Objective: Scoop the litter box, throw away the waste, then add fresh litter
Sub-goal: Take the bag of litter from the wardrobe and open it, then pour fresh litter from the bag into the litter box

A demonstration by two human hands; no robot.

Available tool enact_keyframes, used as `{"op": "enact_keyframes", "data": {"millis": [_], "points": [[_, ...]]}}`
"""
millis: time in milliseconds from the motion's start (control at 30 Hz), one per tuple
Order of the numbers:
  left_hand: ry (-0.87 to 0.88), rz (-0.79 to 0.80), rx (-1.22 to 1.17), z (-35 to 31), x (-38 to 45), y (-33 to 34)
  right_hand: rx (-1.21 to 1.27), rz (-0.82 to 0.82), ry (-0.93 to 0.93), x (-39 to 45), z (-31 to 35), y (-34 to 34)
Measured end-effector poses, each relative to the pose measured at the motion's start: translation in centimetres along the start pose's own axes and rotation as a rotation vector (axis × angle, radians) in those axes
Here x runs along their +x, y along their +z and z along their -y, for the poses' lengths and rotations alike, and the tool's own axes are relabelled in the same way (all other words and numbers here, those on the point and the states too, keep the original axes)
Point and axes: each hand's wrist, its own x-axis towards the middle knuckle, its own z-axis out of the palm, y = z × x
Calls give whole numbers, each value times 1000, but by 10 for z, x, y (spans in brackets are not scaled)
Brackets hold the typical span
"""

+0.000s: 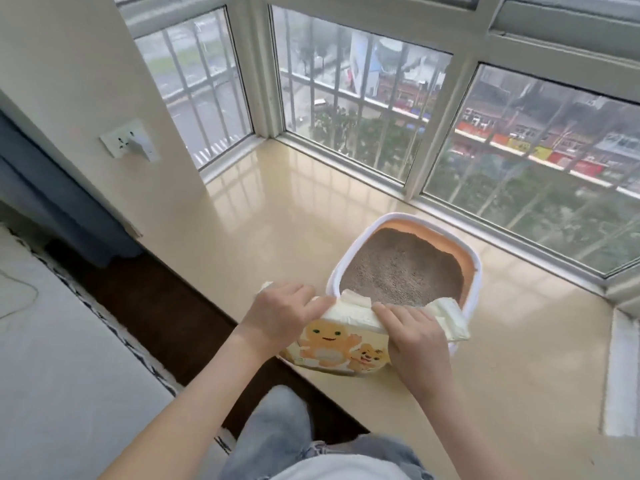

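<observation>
1. Two hands work at the top of a litter bag (332, 355), a cream-yellow pack with cartoon animals printed on its front.
2. The left hand (280, 313) lies over the bag's left upper corner, fingers curled down and pinching the folded top edge.
3. The right hand (412, 329) grips the right part of the same top edge, fingers bent over the crumpled flap.
4. Just beyond both hands, touching the bag's far side, stands the litter box (474, 271), white-rimmed with an orange inner wall and grey litter (401, 268) inside.
5. Bag and box both rest on the glossy beige surface (263, 209) below the windows.
</observation>
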Motion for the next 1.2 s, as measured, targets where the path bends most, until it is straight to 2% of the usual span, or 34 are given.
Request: {"op": "enact_keyframes", "data": {"millis": [200, 467, 667, 900, 1033, 1133, 1200], "points": [[34, 50, -84, 70, 7, 30, -27, 36, 41, 49, 21, 42], [196, 42, -290, 184, 3, 85, -80, 44, 281, 96, 83, 115], [251, 157, -356, 250, 16, 108, -99, 97, 401, 140, 105, 166], [194, 347, -368, 280, 20, 146, -82, 245, 453, 165, 98, 213], [116, 481, -400, 284, 20, 161, -77, 343, 407, 173, 90, 223], [57, 504, -405, 285, 28, 166, -60, 363, 372, 185, 81, 223], [6, 530, -412, 285, 37, 168, -21, 433, 398, 190, 74, 221]]}}
